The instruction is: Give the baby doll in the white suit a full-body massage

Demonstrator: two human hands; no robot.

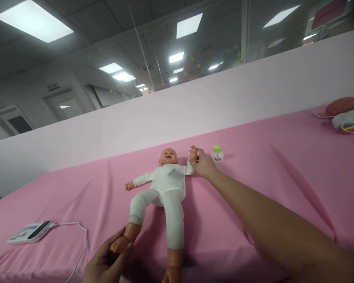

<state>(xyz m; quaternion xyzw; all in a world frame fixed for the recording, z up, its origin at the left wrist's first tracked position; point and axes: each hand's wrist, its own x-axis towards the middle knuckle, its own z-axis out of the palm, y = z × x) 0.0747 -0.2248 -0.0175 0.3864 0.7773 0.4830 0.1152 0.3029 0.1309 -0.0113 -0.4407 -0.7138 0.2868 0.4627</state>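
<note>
A baby doll point(168, 181) with a white cloth body lies on its back on the pink sheet point(106, 208), head toward the wall. My left hand point(107, 257) is closed around the doll's foot at the lower left, thumb on one side and fingers on the other. Up by the doll's head, my right hand point(205, 163) grips the doll's raised hand and wrist on the right side. The doll's other arm stretches out to the left, untouched. Its other leg points straight toward me, the foot partly cut off by the bottom edge.
Right of my right hand stands a small clear bottle point(217, 154) with a green cap. A white device point(31, 232) with a cable lies at left. Other doll-like items point(349, 114) with tubing are at far right. A low white wall point(106, 131) borders the back.
</note>
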